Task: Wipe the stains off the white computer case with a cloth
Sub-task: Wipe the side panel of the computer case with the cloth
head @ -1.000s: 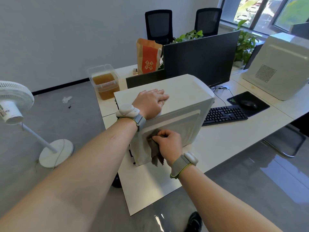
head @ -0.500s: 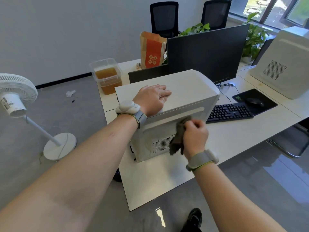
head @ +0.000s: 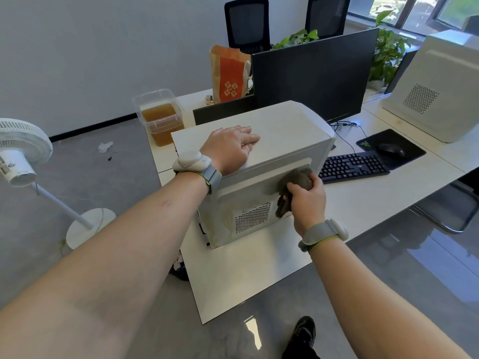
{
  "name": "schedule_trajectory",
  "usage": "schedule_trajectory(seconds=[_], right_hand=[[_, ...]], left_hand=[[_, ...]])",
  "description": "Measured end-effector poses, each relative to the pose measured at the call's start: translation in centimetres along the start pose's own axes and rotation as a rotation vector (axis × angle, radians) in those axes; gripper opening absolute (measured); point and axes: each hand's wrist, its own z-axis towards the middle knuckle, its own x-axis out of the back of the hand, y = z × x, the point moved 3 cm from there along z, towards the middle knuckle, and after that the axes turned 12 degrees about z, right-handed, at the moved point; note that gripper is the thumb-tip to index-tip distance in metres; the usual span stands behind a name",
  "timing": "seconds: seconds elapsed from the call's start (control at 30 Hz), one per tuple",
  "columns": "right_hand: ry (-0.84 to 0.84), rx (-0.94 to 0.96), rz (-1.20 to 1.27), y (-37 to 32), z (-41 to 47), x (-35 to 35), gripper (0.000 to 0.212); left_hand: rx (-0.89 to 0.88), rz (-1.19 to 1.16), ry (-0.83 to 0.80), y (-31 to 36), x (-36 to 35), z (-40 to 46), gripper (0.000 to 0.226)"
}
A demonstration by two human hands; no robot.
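Observation:
The white computer case (head: 285, 125) lies on the white desk (head: 233, 275), its vented side panel facing me. My left hand (head: 230, 149) rests flat on the case's top face, fingers straight. My right hand (head: 307, 200) grips a bunched grey cloth (head: 293, 185) and presses it against the right part of the side panel, just above and right of the vent grille (head: 252, 216). Greyish smears show on the panel at the lower left of the grille.
Behind the case stand a black monitor (head: 316, 79), an orange paper bag (head: 229, 73) and a clear tub of amber liquid (head: 160, 117). A black keyboard (head: 352, 167), a mouse (head: 391, 150) on a pad and a second white case (head: 438, 84) lie right. A white fan (head: 20, 151) stands left.
My right hand has carried the cloth along the side panel from its left part to its right part. My left hand has stayed flat on the case's top.

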Motion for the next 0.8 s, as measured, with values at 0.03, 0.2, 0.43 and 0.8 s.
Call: schedule_trajectory(seconds=[0.03,0.2,0.43,0.8], right_hand=[[-0.030,0.030,-0.054,-0.3,-0.2,-0.6,0.058],[-0.341,-0.146,-0.212,1.9,-2.9,-1.9,0.050],[-0.422,-0.088,-0.172,1.0,-5.5,-1.2,0.024],[-0.307,-0.242,-0.043,3.0,-7.0,-5.2,0.059]], left_hand=[[0.001,-0.004,-0.003,0.0,0.0,0.0,0.040],[0.017,-0.069,0.001,-0.1,0.2,0.0,0.038],[0.379,-0.579,0.259,-1.9,2.5,-1.7,0.031],[0.167,-0.128,0.145,-3.9,1.3,-3.2,0.030]])
